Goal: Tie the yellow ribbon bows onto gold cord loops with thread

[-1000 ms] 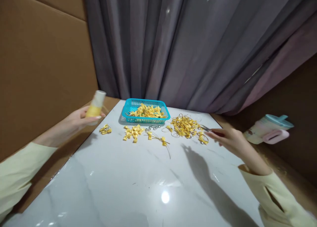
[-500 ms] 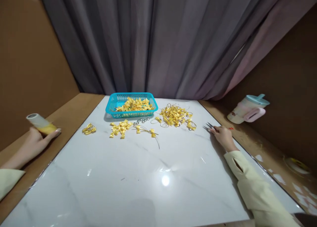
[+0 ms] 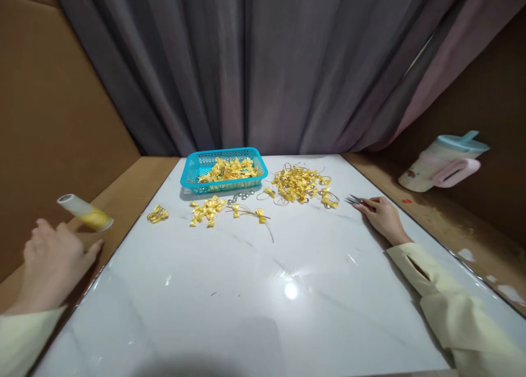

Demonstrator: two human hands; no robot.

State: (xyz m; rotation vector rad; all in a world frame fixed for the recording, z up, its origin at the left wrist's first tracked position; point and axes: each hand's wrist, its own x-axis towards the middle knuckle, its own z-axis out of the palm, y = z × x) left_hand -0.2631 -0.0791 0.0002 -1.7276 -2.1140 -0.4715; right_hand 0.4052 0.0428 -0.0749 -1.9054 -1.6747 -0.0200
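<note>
**Grey curtain (image 3: pixel 222 64), white table (image 3: pixel 230 273), bottle (image 3: pixel 85 212) just past the left hand (image 3: pixel 55 262)**

Brown walls (image 3: pixel 61 103) flanked the table. At far left, the left hand was spread, blurred and holding nothing. The bottle was on the brown ledge (image 3: pixel 143 175) just beyond its fingertips, toward the table, far nearer to it than to the right hand (image 3: pixel 382 217). Its long axis slanted, white end up and left, yellow end tableward; whether it truly leaned, I could not tell. Next came a yellow bundle (image 3: pixel 157 215), loose bows (image 3: pixel 206 210) in front of a blue basket (image 3: pixel 224 187), silver beads (image 3: pixel 242 195), then a tangled pile (image 3: pixel 298 184). The right fingers pinched scissors (image 3: pixel 355 200), blades pointing left. A lidded cup (image 3: pixel 427 166) sat farther right.
</note>
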